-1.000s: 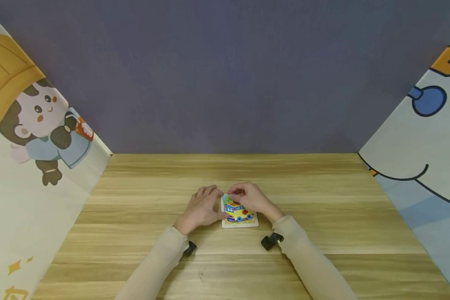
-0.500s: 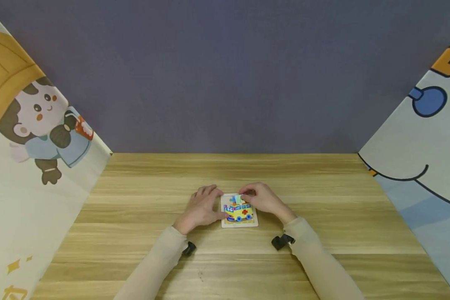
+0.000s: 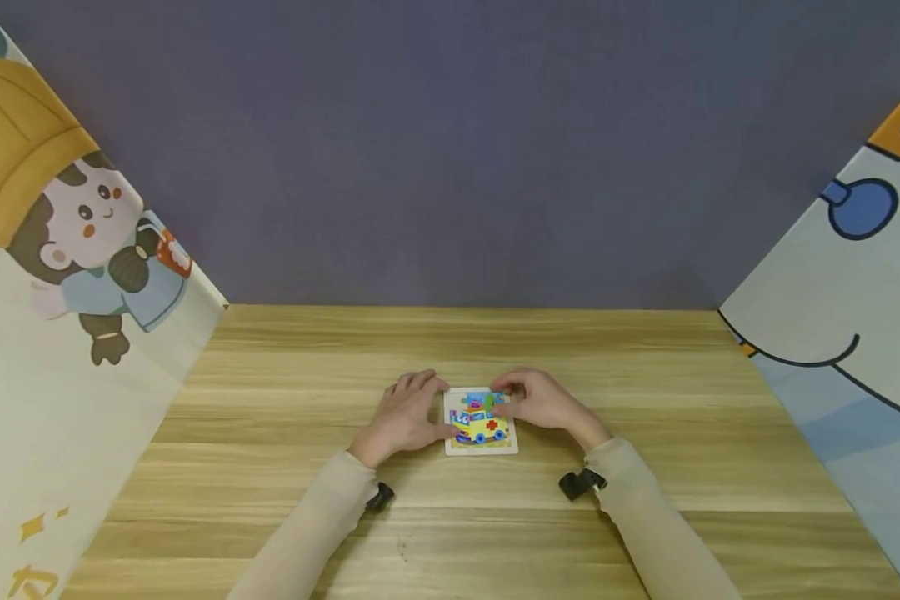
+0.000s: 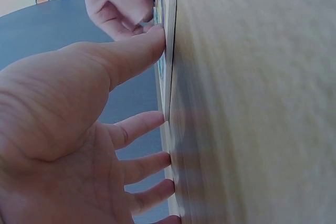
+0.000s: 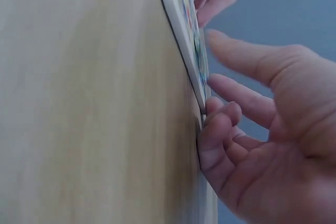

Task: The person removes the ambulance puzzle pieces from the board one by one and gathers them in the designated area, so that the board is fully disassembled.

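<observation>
On the table (image 3: 645,400), pretty much dead centre and a bit toward the near edge, sits a small square puzzle (image 3: 481,422) with a white frame and a cartoon yellow vehicle on it, red cross on the side, blue wheels. It lies flat on the wood.

Left hand (image 3: 405,415) is parked on the table right at the puzzle's left edge. From the left wrist view the thumb (image 4: 137,51) is stretched out with its tip on the puzzle (image 4: 167,66) edge, and the other fingers are straight-ish with their tips down on the wood next to it. So that hand is open, just steadying the board, not gripping anything.

Right hand (image 3: 543,402) is at the puzzle's top right corner. In the right wrist view the thumb (image 5: 247,59) and first finger reach out over the puzzle (image 5: 189,40) face, while the lower fingers are curled in against the table by the board's edge. Whether it's pinching a piece up there, I honestly can't tell, the fingertips cover that spot in the head view.

Both arms are in beige sleeves with a black camera mount at each wrist. Behind the table is a purple-grey wall (image 3: 450,150). Left side has a panel with a cartoon kid (image 3: 82,242) in a yellow hat, right side a panel with a blue and white cartoon face (image 3: 855,275).
</observation>
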Available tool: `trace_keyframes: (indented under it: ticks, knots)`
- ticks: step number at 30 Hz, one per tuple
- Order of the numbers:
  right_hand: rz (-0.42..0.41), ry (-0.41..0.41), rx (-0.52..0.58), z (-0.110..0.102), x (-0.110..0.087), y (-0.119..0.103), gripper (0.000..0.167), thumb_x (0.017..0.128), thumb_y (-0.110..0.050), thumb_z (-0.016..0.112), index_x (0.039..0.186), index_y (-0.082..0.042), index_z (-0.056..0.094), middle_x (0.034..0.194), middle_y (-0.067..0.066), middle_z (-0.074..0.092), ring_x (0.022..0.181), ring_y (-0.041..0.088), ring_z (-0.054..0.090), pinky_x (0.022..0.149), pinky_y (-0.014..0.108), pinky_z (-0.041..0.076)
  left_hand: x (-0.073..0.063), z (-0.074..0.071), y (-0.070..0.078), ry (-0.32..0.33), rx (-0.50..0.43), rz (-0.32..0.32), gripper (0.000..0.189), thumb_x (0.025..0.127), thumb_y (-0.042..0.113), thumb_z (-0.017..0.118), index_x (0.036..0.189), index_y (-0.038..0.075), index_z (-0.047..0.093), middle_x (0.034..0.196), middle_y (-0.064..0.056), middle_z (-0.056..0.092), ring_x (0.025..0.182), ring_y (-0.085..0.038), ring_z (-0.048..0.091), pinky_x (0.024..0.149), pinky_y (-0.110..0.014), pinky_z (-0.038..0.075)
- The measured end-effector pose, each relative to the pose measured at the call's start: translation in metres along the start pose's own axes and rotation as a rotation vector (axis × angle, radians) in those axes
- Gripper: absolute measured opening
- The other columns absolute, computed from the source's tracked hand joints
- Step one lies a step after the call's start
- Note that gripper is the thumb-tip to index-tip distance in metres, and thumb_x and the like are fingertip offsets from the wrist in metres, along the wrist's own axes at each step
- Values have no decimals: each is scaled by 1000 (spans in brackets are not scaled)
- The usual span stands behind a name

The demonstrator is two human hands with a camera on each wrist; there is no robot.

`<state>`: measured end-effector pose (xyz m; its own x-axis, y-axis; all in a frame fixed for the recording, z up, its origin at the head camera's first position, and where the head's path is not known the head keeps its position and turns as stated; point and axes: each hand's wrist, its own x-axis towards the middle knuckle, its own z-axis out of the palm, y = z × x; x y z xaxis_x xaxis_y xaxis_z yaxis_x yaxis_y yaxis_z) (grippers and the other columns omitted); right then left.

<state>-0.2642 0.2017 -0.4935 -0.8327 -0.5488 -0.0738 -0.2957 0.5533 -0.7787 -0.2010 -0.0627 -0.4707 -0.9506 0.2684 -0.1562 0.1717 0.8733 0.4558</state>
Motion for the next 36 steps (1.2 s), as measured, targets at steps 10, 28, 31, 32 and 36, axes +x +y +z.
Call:
trace_keyframes:
  ticks: [10,28,31,32,36]
  knots:
    - [0,-54,-11,-4,-3,4,40,92,-30,86,126,-12,75,102,1,66,80,14,55,70,27,48,-1,-2,0,-8,10,1,70,92,49,82,148,15,57,170,-16,37,158,-41,30,129,-64,23]
    - [-9,-69,-13,-4,-5,6,38,92,-30,86,124,-15,73,98,1,63,77,14,53,70,26,48,-1,-2,0,6,8,6,70,92,49,82,148,16,57,169,-15,39,157,-41,31,128,-65,24]
    - [-14,-69,15,-5,-6,8,38,92,-30,86,123,-13,73,98,2,63,77,14,53,70,26,48,-1,-1,0,3,7,7,70,92,49,81,148,16,57,170,-15,38,157,-41,31,128,-65,24]
    - [-14,-69,25,-6,-6,8,38,91,-30,86,123,-13,73,98,3,64,77,15,53,70,26,48,-1,-1,0,2,7,8,70,92,49,81,148,16,57,170,-15,38,158,-41,30,128,-65,24]
    - [-8,-72,42,-10,-9,14,41,90,-31,87,125,-14,73,102,4,66,81,16,56,72,27,50,-1,1,0,1,3,10,69,92,48,82,148,15,57,170,-16,37,158,-41,30,129,-64,24]
